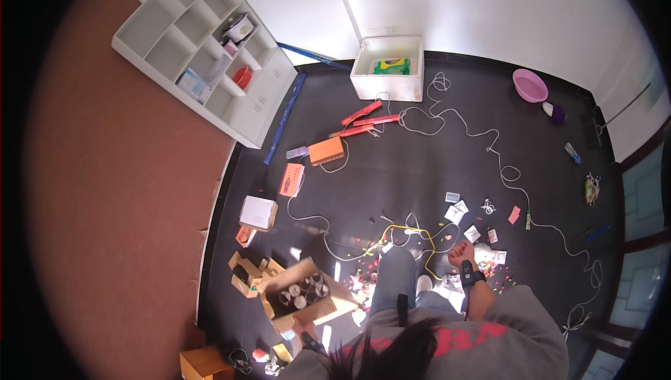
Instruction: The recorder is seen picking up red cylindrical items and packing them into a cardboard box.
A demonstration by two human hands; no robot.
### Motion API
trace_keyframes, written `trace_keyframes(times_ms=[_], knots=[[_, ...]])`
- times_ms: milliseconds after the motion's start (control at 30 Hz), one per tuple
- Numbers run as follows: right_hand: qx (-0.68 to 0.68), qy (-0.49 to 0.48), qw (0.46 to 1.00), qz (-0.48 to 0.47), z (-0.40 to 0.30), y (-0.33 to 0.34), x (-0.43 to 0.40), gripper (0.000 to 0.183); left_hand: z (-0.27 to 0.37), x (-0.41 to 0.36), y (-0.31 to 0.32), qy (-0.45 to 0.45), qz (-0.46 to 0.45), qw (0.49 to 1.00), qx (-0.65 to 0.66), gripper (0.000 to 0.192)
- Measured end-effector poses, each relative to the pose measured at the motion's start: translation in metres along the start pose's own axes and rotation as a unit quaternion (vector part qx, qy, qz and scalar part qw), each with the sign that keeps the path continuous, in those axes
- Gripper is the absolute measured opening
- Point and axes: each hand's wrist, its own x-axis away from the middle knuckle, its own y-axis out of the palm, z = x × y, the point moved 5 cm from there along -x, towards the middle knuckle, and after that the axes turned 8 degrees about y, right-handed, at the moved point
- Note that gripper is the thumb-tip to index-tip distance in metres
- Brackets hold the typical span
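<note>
My left hand (pixel 302 327) grips the near edge of an open cardboard box (pixel 308 316), its fingers partly hidden by the cardboard. Several round-topped containers (pixel 300 302), apparently glass jars or cups, stand inside that box. It tilts a little, to the left of my legs. Curled into a loose fist, my right hand (pixel 461 254) is held over the floor with nothing visible in it. Near it are small white packets (pixel 472 233), scattered colored bits (pixel 493 267) and a yellow cable (pixel 433 257).
A smaller open carton (pixel 244 275) sits beyond the box. White cables (pixel 472 132) wind across the dark tiled floor (pixel 409 170). A foam box (pixel 388 89) and a pink basin (pixel 530 86) stand by the wall. At left are a white shelf unit (pixel 178 63) and orange boxes (pixel 326 151).
</note>
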Motion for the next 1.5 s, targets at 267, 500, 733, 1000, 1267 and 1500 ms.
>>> trace_keyframes(times_ms=[267,500,733,1000,1267,1500], knots=[[-0.056,-0.099,0.989,0.091,-0.077,0.016,-0.052,0.031,-0.034,-0.092,0.158,-0.039,-0.020,0.999,-0.030,0.020],[-0.038,-0.205,0.975,0.077,-0.125,0.122,-0.135,0.034,-0.078,-0.227,0.309,-0.096,-0.029,0.992,-0.081,0.020],[-0.030,-0.277,0.912,0.301,-0.120,0.196,-0.132,0.026,-0.108,-0.352,0.462,-0.134,-0.046,0.980,-0.141,0.020],[0.110,-0.302,0.858,0.401,-0.195,0.296,-0.151,0.030,-0.143,-0.435,0.552,-0.100,0.040,0.994,-0.035,0.021],[0.394,-0.297,0.779,0.386,-0.368,0.393,-0.197,0.024,-0.199,-0.481,0.588,-0.121,0.171,0.977,-0.027,0.015],[0.462,-0.224,0.773,0.372,-0.317,0.565,-0.537,0.036,-0.247,-0.496,0.633,-0.124,0.246,0.960,-0.045,0.014]])
